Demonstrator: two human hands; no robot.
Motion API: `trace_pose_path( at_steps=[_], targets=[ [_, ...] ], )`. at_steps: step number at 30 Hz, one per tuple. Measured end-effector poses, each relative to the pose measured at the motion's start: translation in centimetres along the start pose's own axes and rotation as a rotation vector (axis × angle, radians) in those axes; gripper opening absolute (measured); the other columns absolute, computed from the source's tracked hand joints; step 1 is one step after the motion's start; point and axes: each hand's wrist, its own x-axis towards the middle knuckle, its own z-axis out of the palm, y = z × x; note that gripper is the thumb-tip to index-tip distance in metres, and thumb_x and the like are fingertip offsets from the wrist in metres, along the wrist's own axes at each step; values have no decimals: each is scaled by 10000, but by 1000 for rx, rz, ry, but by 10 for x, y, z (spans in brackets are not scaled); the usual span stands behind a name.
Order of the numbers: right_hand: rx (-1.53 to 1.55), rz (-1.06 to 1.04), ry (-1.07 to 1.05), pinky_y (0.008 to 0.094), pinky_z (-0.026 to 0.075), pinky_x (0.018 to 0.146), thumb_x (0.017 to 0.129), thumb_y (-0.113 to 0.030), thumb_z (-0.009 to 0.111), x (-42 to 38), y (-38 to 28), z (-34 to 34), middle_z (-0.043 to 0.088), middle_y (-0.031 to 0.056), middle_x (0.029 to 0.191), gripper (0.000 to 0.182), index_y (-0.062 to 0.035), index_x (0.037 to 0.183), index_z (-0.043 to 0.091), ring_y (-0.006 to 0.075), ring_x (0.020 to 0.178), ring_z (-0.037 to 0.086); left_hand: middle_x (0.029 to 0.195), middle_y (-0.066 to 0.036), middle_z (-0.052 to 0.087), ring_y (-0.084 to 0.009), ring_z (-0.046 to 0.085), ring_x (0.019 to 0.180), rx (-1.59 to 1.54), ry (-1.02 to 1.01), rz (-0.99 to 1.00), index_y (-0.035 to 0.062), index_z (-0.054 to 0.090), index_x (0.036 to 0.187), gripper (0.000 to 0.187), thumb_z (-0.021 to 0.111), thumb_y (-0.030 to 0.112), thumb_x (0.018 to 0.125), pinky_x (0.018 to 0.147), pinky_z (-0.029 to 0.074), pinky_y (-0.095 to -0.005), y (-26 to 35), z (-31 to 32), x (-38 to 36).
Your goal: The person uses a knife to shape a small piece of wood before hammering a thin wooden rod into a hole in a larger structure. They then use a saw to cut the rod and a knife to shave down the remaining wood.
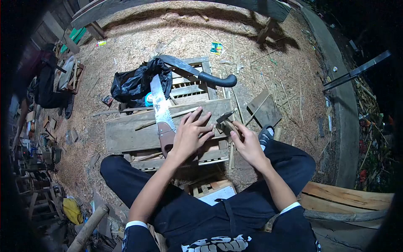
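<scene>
My left hand [193, 135] lies with its fingers spread over the low wooden bench [126, 132]. To its right, my right hand [245, 140] is closed around a small hammer [225, 117], whose dark head is above the bench's right part. A handsaw [159, 103] lies across the bench just left of my left hand, its brown handle toward me. Beyond it, a machete [180, 65] with a black curved handle rests by a crumpled black plastic bag [134, 84]. A round blue-and-white item [148, 99] sits beside the saw blade.
A loose board [264, 110] lies on the shavings-covered ground right of the bench. At the far left, another person [46, 80] is beside a wooden frame. A beam [180, 6] spans the top, planks [344, 197] stand lower right, and a pole [89, 229] rises lower left.
</scene>
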Motion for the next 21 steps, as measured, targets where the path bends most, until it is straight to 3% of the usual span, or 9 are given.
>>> trace_pose_path(
  at_steps=[3, 6, 11, 13, 14, 17, 18, 21],
  targets=[
    [7, 22, -97, 459, 569, 893, 1021, -223, 625, 10, -7, -13, 731, 316, 1040, 402, 30, 1333, 637, 419, 1020, 741, 1486, -46, 634, -304, 440, 1498, -43, 1, -22, 175, 848, 1078, 253, 787, 332, 889, 1206, 337, -476, -1, 0, 1],
    [-110, -51, -170, 471, 576, 858, 1025, -243, 609, 21, 1, -17, 744, 289, 979, 394, -11, 1341, 650, 418, 963, 747, 1479, -55, 638, -304, 446, 1492, -59, 17, -41, 176, 855, 1050, 242, 808, 325, 865, 1197, 344, -476, -1, 0, 2],
    [-107, -101, -281, 464, 579, 857, 1019, -247, 612, 46, -3, -27, 748, 271, 1012, 380, -31, 1325, 675, 428, 958, 741, 1477, -70, 637, -305, 453, 1484, -65, 7, -62, 188, 858, 1037, 235, 818, 326, 851, 1189, 350, -476, -1, -2, 3],
    [-129, -115, -259, 412, 557, 785, 1032, -236, 639, 55, -4, -28, 751, 250, 1026, 383, -10, 1341, 662, 331, 855, 742, 1493, -42, 629, -305, 465, 1473, -57, 27, -46, 169, 860, 1001, 205, 829, 300, 846, 1180, 356, -481, 1, -2, 3],
    [-62, -208, -167, 446, 587, 838, 1008, -215, 624, 60, 3, -24, 745, 278, 1021, 357, -23, 1300, 697, 422, 935, 747, 1493, -42, 629, -305, 465, 1473, -54, 27, -49, 169, 860, 1001, 205, 829, 300, 846, 1180, 356, -481, 2, -2, 3],
    [-99, -233, -256, 449, 589, 809, 1004, -209, 630, 65, 0, -27, 741, 280, 1011, 343, -10, 1271, 710, 406, 896, 754, 1488, -29, 632, -308, 469, 1466, -35, 39, -31, 171, 862, 982, 193, 837, 294, 835, 1181, 357, -476, 2, -3, 2],
    [-213, -284, -383, 446, 591, 790, 999, -196, 637, 66, -6, -32, 737, 284, 999, 337, -2, 1264, 711, 393, 860, 760, 1488, -23, 633, -309, 469, 1466, -29, 20, -38, 172, 863, 974, 187, 841, 291, 830, 1181, 357, -472, 2, -3, 3],
    [-135, -215, -332, 441, 592, 783, 994, -195, 644, 65, -6, -33, 740, 281, 981, 340, -4, 1266, 714, 386, 829, 760, 1481, -12, 640, -303, 463, 1471, -30, 6, -54, 169, 862, 945, 174, 849, 285, 816, 1184, 351, -462, 3, -3, 3]
  ],
)
